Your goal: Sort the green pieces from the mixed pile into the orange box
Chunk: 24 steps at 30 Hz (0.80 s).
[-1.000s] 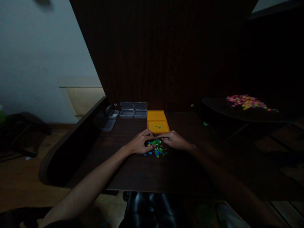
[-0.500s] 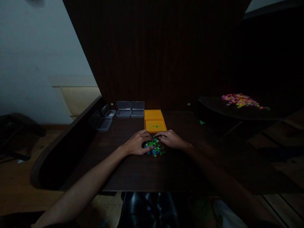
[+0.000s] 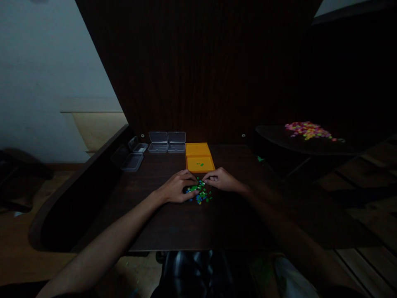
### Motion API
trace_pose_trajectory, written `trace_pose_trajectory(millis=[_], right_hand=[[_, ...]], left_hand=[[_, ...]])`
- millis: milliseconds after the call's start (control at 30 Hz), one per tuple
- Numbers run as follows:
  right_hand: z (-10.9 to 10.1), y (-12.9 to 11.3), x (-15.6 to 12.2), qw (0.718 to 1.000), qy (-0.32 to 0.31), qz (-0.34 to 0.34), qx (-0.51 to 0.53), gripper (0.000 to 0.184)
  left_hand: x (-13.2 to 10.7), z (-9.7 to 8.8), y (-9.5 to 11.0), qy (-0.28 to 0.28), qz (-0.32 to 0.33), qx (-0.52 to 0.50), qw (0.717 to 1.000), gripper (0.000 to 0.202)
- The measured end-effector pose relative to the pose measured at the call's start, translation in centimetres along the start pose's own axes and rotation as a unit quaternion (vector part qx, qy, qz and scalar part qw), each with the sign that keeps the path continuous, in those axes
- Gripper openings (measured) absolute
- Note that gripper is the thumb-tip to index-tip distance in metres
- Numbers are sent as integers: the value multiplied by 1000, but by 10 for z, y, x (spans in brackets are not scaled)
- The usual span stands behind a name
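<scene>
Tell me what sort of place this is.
Likely a craft desk in a dim room: a dark wooden table, a pile of small coloured pieces on it, an orange tray and clear plastic boxes at its back.

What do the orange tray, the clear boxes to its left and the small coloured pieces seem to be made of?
Orange tray: probably matte plastic; even, saturated colour and a thin raised rim. Clear boxes: likely hard transparent plastic; see-through walls, pale glints on the edges. Small coloured pieces: probably plastic, bright green and blue; too small to judge the finish.
</scene>
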State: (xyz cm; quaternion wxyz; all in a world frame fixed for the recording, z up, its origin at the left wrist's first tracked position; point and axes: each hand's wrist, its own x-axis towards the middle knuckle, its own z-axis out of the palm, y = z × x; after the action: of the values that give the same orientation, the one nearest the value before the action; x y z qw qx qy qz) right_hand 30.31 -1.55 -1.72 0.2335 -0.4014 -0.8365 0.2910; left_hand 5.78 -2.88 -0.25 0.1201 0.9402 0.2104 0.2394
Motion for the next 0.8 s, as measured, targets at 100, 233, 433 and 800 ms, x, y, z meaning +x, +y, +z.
trace_pose_trajectory(millis=[100,233,433,800], right_hand=[[1,-1,0,1000,8,2,11,26],[5,-2,2,999,23,12,29,26],[6,1,4,1000,10,16,23,30],[1,-7,2,998,-7,49,45,30]], left_hand=[[0,1,-1,2,-4,6,1000,29],[0,2,-1,2,-3,15,1000,29],[2,0,1,-6,-6,29,1000,30],[1,2,-2,-2,-15,23,1000,30]])
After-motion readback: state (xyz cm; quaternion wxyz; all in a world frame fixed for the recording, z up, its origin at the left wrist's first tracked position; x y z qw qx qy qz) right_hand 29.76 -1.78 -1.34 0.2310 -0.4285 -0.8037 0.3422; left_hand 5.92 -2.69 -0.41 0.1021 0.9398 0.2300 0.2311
